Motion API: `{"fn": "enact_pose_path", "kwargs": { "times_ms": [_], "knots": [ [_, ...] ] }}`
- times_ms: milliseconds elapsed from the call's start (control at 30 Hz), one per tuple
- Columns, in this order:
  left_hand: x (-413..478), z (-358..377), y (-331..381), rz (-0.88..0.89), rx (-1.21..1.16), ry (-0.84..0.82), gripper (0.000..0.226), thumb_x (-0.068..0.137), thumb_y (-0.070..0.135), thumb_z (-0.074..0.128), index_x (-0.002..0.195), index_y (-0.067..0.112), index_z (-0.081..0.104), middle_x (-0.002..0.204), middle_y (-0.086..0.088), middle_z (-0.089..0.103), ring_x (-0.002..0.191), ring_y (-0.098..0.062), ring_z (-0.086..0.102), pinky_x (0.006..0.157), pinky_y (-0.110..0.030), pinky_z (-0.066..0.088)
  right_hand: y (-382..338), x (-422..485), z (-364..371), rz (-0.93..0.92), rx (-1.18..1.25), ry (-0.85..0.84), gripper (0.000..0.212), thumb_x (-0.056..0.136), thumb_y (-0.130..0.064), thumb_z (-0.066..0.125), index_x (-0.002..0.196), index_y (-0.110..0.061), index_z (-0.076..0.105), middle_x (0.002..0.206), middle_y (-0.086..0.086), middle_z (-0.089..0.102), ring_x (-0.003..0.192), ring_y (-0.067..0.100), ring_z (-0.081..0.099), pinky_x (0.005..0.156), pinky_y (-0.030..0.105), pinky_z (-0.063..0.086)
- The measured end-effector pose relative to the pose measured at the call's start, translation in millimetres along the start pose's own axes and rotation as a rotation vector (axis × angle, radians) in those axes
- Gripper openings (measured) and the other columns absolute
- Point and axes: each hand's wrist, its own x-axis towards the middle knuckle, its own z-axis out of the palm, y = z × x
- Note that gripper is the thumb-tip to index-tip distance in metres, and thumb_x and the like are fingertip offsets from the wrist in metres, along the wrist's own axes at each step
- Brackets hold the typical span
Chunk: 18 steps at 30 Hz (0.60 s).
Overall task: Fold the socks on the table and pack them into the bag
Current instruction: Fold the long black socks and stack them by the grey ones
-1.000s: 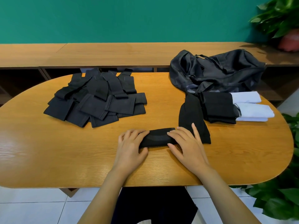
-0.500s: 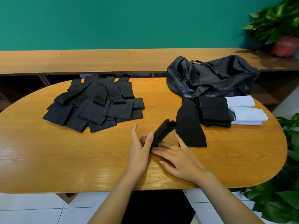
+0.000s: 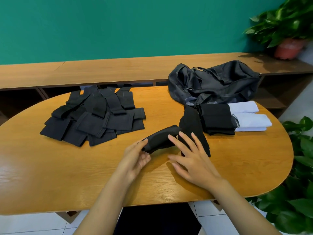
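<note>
**Rolled black sock (image 3: 160, 139) held by one end just above the table (image 3: 50, 175), toward the middle of its front edge.**

The left hand (image 3: 135, 158) grips the sock's near end, thumb on top and fingers curled beneath. The far end slants up toward a flat black sock (image 3: 191, 124). Half a second ago it tilted more steeply, and a second ago both hands pressed it flat. The right hand (image 3: 191, 160) is beside it, fingers straight and spread, grasping nothing. The black sock pile (image 3: 94, 119) lies toward the left edge. Folded pairs (image 3: 218, 118) and the bag (image 3: 215, 83) sit back right.
</note>
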Motion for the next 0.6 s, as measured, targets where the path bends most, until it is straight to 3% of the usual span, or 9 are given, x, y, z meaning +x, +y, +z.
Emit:
{"fn": "enact_pose_path", "kwargs": {
  "times_ms": [167,333,400,500,600],
  "knots": [
    [6.6,13.0,2.0,-0.107,-0.034,-0.071,0.020,0.091,0.015,0.063,0.107,0.003,0.062,0.075,-0.013,0.064,0.066,-0.018,0.056,0.049,-0.021,0.053,7.2,2.2,-5.5,0.003,-0.195,-0.118,0.040,0.094,-0.037,0.053,0.130,-0.021,0.060,0.162,-0.002,0.018,0.149,0.023,0.015,0.118,0.052,0.015],
    [12.7,39.3,3.0,0.044,0.073,-0.120,0.021,0.093,0.025,0.062,0.110,0.013,0.065,0.091,-0.005,0.070,0.080,-0.018,0.063,0.063,-0.025,0.055,20.6,3.2,-17.9,0.118,-0.277,-0.086,0.049,0.099,-0.039,0.035,0.132,-0.012,0.059,0.160,-0.003,0.023,0.148,0.018,0.019,0.118,0.049,0.016],
    [21.9,47.3,-1.3,0.238,0.351,-0.039,0.028,0.094,0.033,0.059,0.118,0.020,0.061,0.107,0.000,0.068,0.093,-0.015,0.065,0.071,-0.025,0.052,36.9,2.0,-27.9,0.214,-0.319,-0.062,0.052,0.099,-0.041,0.035,0.134,-0.009,0.057,0.161,-0.003,0.023,0.149,0.021,0.016,0.118,0.052,0.013],
    [47.1,37.5,-13.8,0.594,0.923,0.152,0.036,0.097,0.035,0.054,0.131,0.022,0.052,0.125,0.003,0.055,0.111,-0.014,0.053,0.091,-0.029,0.046,77.4,-0.8,-44.6,0.411,-0.402,-0.044,0.056,0.098,-0.045,0.035,0.138,-0.009,0.052,0.161,-0.005,0.021,0.149,0.028,0.015,0.118,0.055,0.006],
    [67.9,20.3,-30.4,0.704,1.236,0.268,0.037,0.099,0.035,0.050,0.132,0.019,0.053,0.130,0.001,0.052,0.123,-0.019,0.043,0.102,-0.037,0.036,128.8,-9.5,-60.2,0.581,-0.437,-0.052,0.060,0.097,-0.047,0.029,0.135,-0.009,0.054,0.159,-0.006,0.025,0.144,0.030,0.024,0.113,0.051,0.014]
  ]
}}
